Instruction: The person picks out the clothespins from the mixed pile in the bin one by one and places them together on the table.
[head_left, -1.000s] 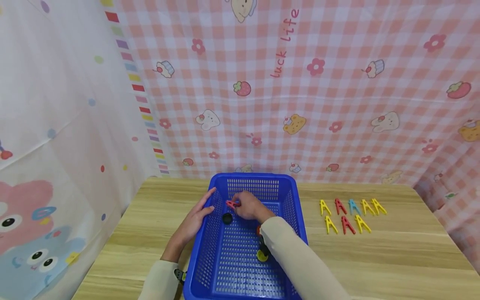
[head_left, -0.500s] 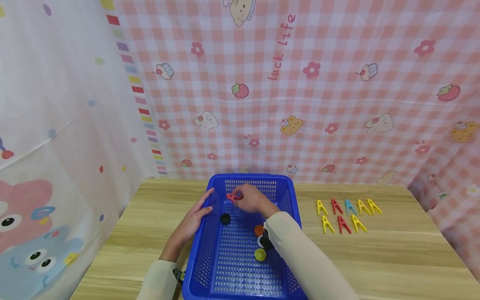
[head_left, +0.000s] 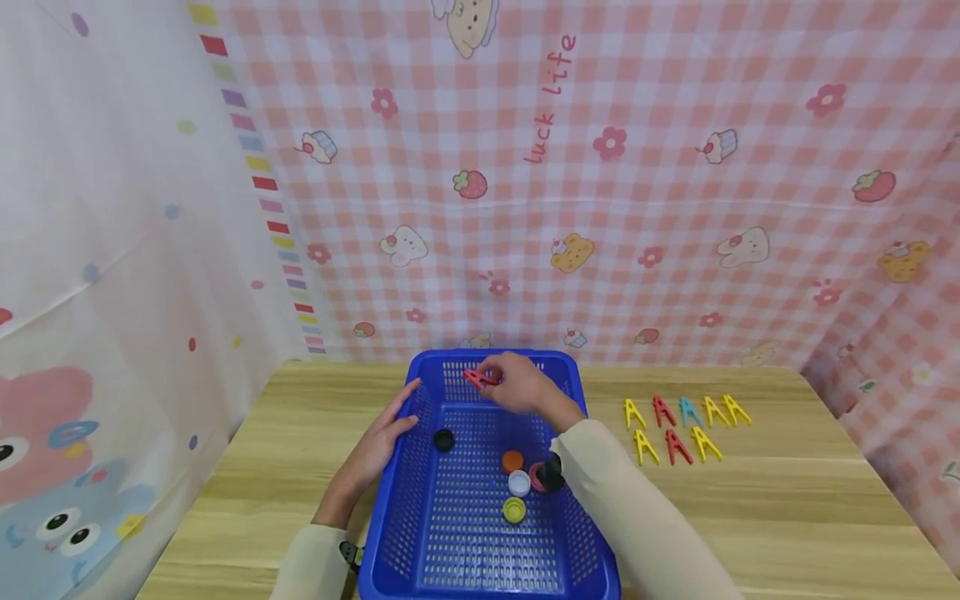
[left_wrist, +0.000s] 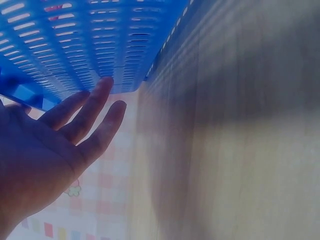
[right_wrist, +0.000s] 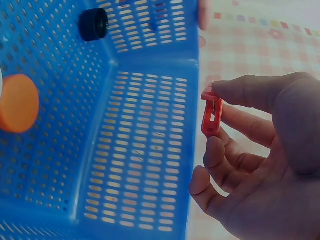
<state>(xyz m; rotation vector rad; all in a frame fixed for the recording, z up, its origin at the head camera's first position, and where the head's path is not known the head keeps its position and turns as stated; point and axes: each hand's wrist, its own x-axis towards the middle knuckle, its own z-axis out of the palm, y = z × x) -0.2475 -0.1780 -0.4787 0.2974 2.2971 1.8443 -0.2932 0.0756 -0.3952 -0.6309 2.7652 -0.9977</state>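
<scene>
A red clothespin (head_left: 480,379) is pinched between thumb and fingers of my right hand (head_left: 519,385), above the far part of a blue plastic basket (head_left: 491,356). In the right wrist view the clothespin (right_wrist: 212,112) shows end-on, near the basket's rim. My left hand (head_left: 375,443) rests against the basket's left side, fingers extended. The left wrist view shows the left hand's fingers (left_wrist: 102,132) spread beside the slotted wall. Inside the basket lie a black cap (head_left: 444,440), an orange cap (head_left: 512,462), a white cap (head_left: 519,482), a yellow cap (head_left: 513,510) and a pink cap (head_left: 537,477), partly hidden.
On the wooden table (head_left: 750,508), right of the basket, several clothespins lie in two rows, among them a blue clothespin (head_left: 690,412) and a red clothespin (head_left: 678,447). A checked cloth (head_left: 645,200) hangs behind the table, and a white printed cloth (head_left: 150,250) at the left.
My right hand has risen from the basket floor toward its far rim, bringing the red clothespin up with it. More caps show where the forearm was. My left hand stays at the basket's side.
</scene>
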